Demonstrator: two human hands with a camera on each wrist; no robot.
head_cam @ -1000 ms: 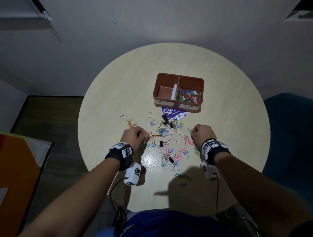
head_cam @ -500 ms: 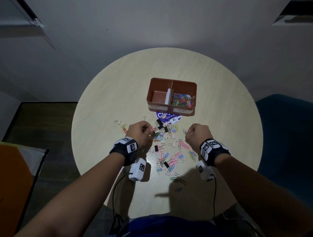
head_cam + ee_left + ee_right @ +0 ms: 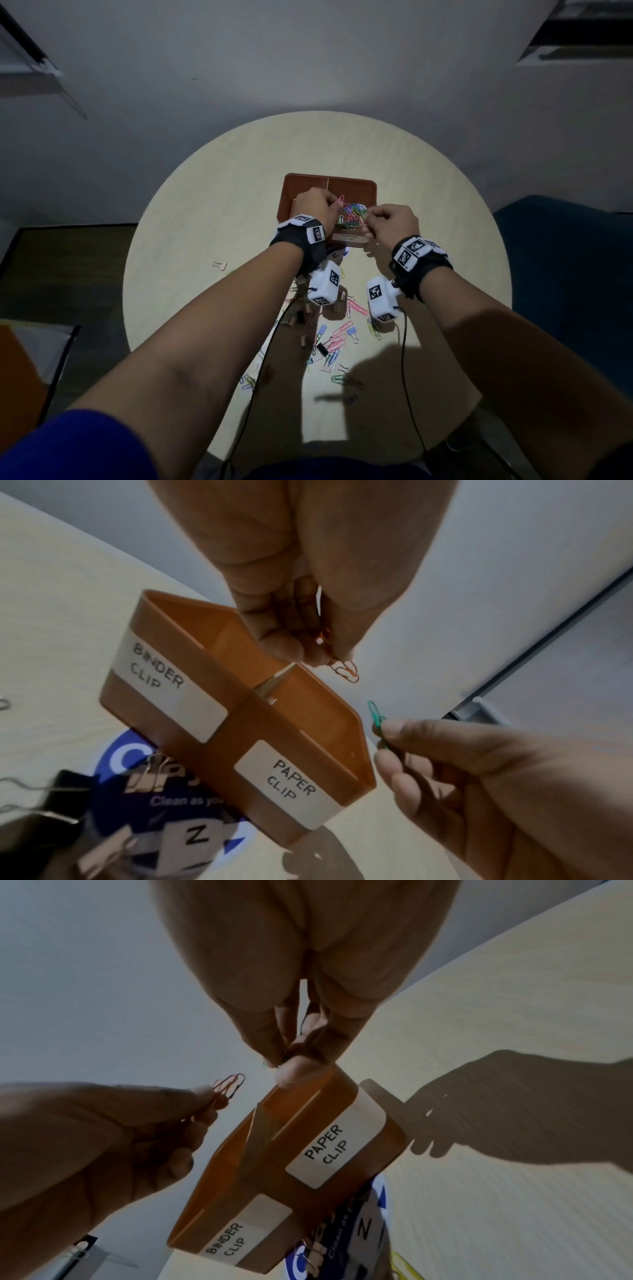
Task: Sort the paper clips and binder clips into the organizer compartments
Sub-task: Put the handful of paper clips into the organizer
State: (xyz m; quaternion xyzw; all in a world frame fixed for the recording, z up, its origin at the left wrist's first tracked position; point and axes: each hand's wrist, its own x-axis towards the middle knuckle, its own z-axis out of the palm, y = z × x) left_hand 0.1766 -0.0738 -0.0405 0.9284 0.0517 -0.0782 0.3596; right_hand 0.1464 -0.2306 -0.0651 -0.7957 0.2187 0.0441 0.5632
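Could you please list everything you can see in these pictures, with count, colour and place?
organizer: one, brown, two compartments labelled BINDER CLIP and PAPER CLIP, table centre.
sorted paper clips: many, mixed colours, in the PAPER CLIP compartment.
loose clips: many paper and binder clips, mixed colours, on the table nearer the person.
sticker: one, blue and white, under the organizer's front.
table: one, round, pale wood.
left hand: pinches orange-pink paper clips above the organizer.
right hand: pinches green paper clip above the organizer.
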